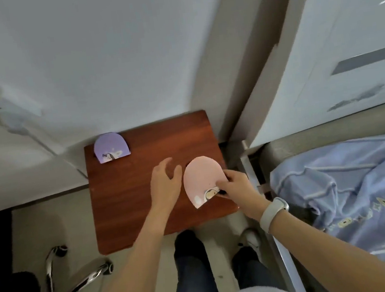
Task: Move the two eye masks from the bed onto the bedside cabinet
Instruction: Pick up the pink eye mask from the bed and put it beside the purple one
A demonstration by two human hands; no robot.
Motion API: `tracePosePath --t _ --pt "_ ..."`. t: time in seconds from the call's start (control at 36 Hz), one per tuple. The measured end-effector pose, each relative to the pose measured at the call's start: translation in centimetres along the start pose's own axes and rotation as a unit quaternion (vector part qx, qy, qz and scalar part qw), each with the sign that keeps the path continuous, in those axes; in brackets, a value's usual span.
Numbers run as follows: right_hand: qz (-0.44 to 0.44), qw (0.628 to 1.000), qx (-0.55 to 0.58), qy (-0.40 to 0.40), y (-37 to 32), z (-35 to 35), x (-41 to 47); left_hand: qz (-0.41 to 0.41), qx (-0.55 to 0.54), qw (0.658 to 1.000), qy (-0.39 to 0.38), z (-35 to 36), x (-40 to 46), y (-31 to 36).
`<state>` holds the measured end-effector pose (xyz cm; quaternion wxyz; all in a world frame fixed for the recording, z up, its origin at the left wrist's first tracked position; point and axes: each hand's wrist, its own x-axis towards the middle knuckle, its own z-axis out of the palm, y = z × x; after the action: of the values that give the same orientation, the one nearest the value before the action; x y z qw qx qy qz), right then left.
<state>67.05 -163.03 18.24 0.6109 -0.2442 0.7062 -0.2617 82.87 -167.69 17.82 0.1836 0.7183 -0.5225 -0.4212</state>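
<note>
Your right hand (234,184) pinches the pink mask (202,181) over the cabinet's (130,203) right side to set it down, your left hand (164,181) open beside it, the purple mask (111,147) already at the far left corner.

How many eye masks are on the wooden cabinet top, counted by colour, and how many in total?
Purple eye mask: 1, lying at the far left corner of the cabinet top
Pink eye mask: 1, at the right side, held by the right hand
Total: 2
</note>
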Motion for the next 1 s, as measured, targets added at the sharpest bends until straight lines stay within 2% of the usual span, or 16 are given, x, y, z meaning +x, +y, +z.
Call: tracePosePath --t 0.11,0.25,0.5,0.69,0.81,0.86,0.94,1.0 --pt "0.006 0.998 0.002 0.062 -1.6 5.4 4.5 -0.029 0.103 0.994 0.014 -3.5 4.5 -5.0" --pt "0.010 0.993 0.044 0.110 -3.8 11.7 10.2 -0.053 0.223 0.973 -0.018 -5.7 8.6 -10.4" --pt "0.001 0.989 0.032 0.144 -5.3 17.8 17.2 -0.019 0.308 0.951 -0.019 -3.8 10.3 -17.1" --pt "-0.107 0.970 -0.089 0.198 -5.7 19.2 18.3 0.003 0.310 0.951 0.003 -3.4 10.2 -18.7" --pt "-0.142 0.956 -0.184 0.181 -5.3 19.3 18.5 0.004 0.314 0.949 0.002 -3.3 10.2 -18.8" --pt "-0.178 0.926 -0.277 0.187 -5.0 19.4 18.5 0.003 0.318 0.948 0.003 -3.3 10.2 -18.8" --pt "-0.295 0.802 -0.463 0.235 -4.2 19.2 18.7 0.003 0.316 0.949 0.005 -3.3 10.2 -18.8" --pt "-0.382 0.743 -0.509 0.210 -3.8 18.9 19.0 0.004 0.317 0.948 0.005 -3.2 10.2 -18.8"
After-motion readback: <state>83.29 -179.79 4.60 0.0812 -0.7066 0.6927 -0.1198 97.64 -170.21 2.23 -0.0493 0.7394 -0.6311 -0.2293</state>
